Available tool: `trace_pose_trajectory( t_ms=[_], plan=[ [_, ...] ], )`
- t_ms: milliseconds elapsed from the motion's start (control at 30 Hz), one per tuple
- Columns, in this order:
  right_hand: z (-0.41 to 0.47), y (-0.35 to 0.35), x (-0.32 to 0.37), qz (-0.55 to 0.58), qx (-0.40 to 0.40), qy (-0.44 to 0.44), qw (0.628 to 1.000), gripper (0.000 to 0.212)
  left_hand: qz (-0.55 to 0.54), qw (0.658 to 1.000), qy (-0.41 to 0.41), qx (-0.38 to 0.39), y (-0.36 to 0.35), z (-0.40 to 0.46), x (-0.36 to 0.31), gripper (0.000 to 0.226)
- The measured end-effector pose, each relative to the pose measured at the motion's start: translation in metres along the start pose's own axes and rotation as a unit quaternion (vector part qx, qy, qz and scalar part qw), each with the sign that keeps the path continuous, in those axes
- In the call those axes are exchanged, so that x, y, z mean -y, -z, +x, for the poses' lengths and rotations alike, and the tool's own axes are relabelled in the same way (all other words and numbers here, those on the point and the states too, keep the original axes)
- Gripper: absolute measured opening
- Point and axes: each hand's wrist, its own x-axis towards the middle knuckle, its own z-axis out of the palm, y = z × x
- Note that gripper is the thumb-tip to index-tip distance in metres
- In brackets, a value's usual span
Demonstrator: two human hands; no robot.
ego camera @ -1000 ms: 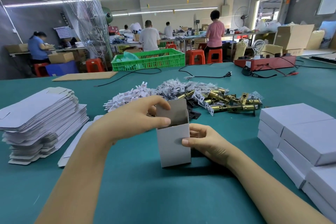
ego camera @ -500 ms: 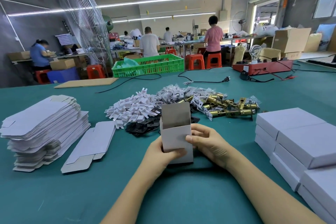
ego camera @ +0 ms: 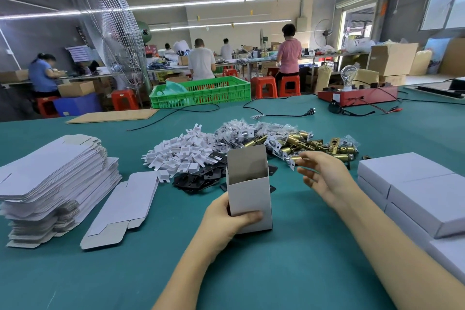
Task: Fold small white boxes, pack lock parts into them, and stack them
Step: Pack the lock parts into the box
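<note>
A small white box (ego camera: 249,191) stands upright on the green table (ego camera: 251,272), its top open and one flap raised at the back. My left hand (ego camera: 226,219) grips its lower left side, thumb across the front. My right hand (ego camera: 324,176) hovers open to the right of the box, fingers spread, just in front of the brass lock latches (ego camera: 314,145). Behind the box lie white plastic pieces (ego camera: 181,153), black plates (ego camera: 201,178) and bagged parts (ego camera: 241,131).
A tall stack of flat box blanks (ego camera: 52,178) sits at the left, with one loose blank (ego camera: 123,206) beside it. Closed white boxes (ego camera: 415,191) are stacked at the right. Farther back are a green crate (ego camera: 201,92), cables and a red tester (ego camera: 357,95).
My left hand dropped from the box's top flap to grip its lower side. My right hand has let go of the box and lifted toward the brass latches.
</note>
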Motion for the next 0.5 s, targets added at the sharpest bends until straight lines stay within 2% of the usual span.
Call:
trace_pose_trajectory(
  t_ms=[133,233,300,400,500],
  plan=[
    [0.033,-0.018,0.015,-0.091,-0.02,0.027,0.995,0.009,-0.002,1.0,-0.017,0.002,-0.001,0.0,-0.001,0.038],
    [0.064,-0.034,0.022,-0.222,-0.029,0.074,0.972,0.01,-0.001,0.999,-0.032,-0.004,-0.002,0.0,-0.003,0.033],
    [0.083,-0.041,0.023,-0.35,-0.045,0.121,0.928,0.014,0.007,0.999,-0.038,-0.005,-0.002,0.0,-0.003,0.028],
    [0.102,-0.048,0.025,-0.508,-0.065,0.179,0.84,0.021,0.025,0.999,-0.047,-0.005,0.001,0.0,-0.002,0.02],
    [0.119,-0.058,0.025,-0.643,-0.019,0.218,0.734,0.032,0.038,0.997,-0.06,-0.003,0.004,0.001,-0.001,0.025]
  ],
)
